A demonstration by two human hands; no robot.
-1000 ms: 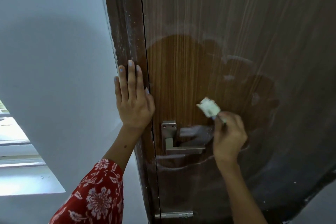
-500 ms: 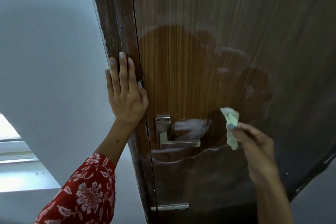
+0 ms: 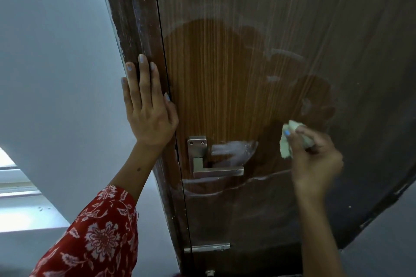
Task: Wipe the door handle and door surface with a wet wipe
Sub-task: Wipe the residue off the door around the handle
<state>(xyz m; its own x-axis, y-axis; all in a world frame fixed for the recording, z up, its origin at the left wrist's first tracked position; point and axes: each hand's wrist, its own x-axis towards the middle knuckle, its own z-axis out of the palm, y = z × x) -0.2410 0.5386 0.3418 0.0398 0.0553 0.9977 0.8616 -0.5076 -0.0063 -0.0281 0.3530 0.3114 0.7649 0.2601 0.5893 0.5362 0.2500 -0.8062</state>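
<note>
A brown wood-grain door (image 3: 225, 74) fills the middle and right, dusty white except for a darker wiped patch around the handle. The square metal lever handle (image 3: 216, 170) sits low on the door's left side, with a white smear just above it. My right hand (image 3: 315, 157) pinches a crumpled pale wet wipe (image 3: 287, 141) against the door, to the right of the handle. My left hand (image 3: 148, 110) lies flat with straight fingers on the dusty door frame (image 3: 132, 18), left of the door's edge.
A pale blue-grey wall (image 3: 56, 63) stands left of the frame. A bright window ledge (image 3: 20, 186) shows at the lower left. A small metal plate (image 3: 207, 248) sits low on the door's edge. The dark floor (image 3: 382, 254) lies at the lower right.
My right hand has carried the wipe from just above the handle's lever out to the right across the door. My left hand has stayed flat on the frame.
</note>
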